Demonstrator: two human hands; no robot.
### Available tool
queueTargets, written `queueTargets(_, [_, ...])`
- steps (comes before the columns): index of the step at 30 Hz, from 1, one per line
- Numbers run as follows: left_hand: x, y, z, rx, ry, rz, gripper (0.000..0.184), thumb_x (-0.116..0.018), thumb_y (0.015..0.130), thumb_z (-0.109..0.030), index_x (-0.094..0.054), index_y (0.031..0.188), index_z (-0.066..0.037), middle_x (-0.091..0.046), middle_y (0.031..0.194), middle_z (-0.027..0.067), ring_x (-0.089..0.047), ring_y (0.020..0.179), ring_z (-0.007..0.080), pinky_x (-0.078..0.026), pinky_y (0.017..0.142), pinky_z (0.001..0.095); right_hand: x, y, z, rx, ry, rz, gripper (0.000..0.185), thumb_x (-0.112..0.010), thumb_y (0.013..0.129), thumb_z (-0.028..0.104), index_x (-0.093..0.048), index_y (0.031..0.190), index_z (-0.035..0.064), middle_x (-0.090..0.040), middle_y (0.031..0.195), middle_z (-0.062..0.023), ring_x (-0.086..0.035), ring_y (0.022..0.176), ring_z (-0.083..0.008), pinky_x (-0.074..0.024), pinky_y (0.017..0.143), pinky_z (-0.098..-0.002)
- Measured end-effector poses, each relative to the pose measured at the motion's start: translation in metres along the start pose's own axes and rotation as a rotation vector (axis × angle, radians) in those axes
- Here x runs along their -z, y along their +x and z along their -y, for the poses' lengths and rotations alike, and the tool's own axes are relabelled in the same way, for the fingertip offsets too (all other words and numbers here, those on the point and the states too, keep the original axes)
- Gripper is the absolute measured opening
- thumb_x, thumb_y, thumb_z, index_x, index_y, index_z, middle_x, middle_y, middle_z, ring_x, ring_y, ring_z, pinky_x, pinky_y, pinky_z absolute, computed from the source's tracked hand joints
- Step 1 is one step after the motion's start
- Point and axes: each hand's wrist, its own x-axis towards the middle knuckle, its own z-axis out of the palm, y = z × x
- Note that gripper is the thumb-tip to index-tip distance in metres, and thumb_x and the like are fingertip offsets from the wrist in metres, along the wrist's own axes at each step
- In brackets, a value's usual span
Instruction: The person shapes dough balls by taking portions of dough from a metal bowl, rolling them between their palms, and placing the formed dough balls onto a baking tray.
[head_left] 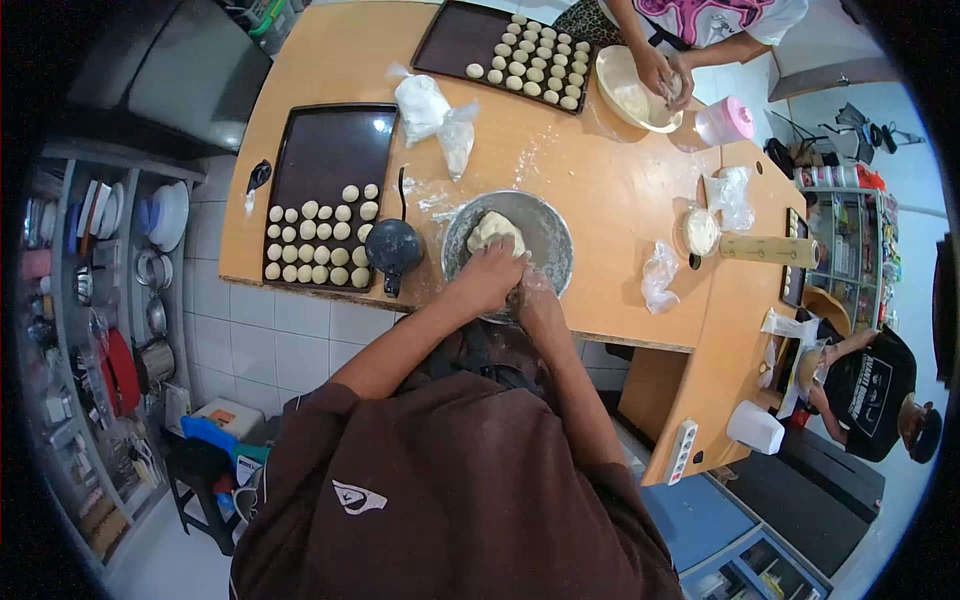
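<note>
A pale lump of dough (495, 231) lies in a flour-dusted metal bowl (557, 245) at the table edge in front of me. My left hand (492, 277) is closed over the near side of the lump, its fingers pressed into it. Close against it, inside the bowl's near right side, is my right hand (536, 300), with floury, curled fingers. Whatever it grips is hidden at this angle. Left of the bowl sits a dark round device (394, 246) with a cord. Beyond that, a dark baking tray (335, 150) holds rows of small dough balls (321, 254).
Bags of white powder (422, 107) lie behind the bowl. Another tray (450, 40) of dough balls is at the back, where a person works over a cream bowl (612, 75). Rightward are a pink-lidded jar (725, 120), plastic bags (659, 276) and a second person (868, 385).
</note>
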Motion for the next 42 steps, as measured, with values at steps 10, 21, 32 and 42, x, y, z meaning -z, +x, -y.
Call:
queueTargets(10, [-0.035, 0.014, 0.002, 0.025, 0.09, -0.179, 0.051, -0.065, 0.077, -0.007, -0.059, 0.128, -0.01, -0.037, 0.144, 0.0187, -0.032, 0.138, 0.0371, -0.037, 0.107, 0.0521, -0.003, -0.01, 0.011, -0.014, -0.017, -0.056, 0.018, -0.048, 0.086, 0.001, -0.051, 0.102, -0.0051, -0.056, 0.088, -0.026, -0.055, 0.085, -0.0425, -0.0451, 0.077, -0.0498])
queueTargets(21, [-0.046, 0.02, 0.012, 0.074, 0.058, -0.124, 0.048, -0.065, 0.081, -0.018, -0.06, 0.129, -0.021, -0.032, 0.152, 0.0163, -0.026, 0.143, 0.0344, -0.034, 0.11, 0.0525, 0.01, -0.015, 0.022, 0.007, -0.081, -0.035, 0.014, -0.058, 0.082, 0.005, -0.058, 0.093, -0.0024, -0.059, 0.086, -0.0226, -0.058, 0.085, -0.0396, -0.0463, 0.078, -0.0493])
queueTargets(32, [-0.025, 0.02, 0.015, 0.101, -0.046, -0.111, 0.067, -0.073, 0.071, -0.021, -0.053, 0.135, -0.016, -0.027, 0.154, 0.0205, -0.021, 0.145, 0.0355, -0.027, 0.113, 0.0545, 0.119, -0.011, 0.065, -0.31, 0.887, -0.211, 0.022, -0.063, 0.093, 0.02, -0.07, 0.105, 0.0025, -0.066, 0.077, -0.0069, -0.059, 0.068, -0.0151, -0.0498, 0.068, -0.0303])
queueTargets(42, [-0.028, 0.006, 0.032, 0.001, -0.134, -0.138, 0.091, -0.077, 0.059, -0.002, -0.044, 0.143, -0.014, -0.023, 0.156, 0.0198, -0.02, 0.145, 0.0352, -0.029, 0.116, 0.0425, 0.03, -0.001, 0.001, -0.032, 0.127, -0.287, 0.033, -0.061, 0.079, 0.003, -0.059, 0.111, -0.0025, -0.061, 0.106, -0.0249, -0.058, 0.1, -0.0408, -0.0484, 0.086, -0.0453])
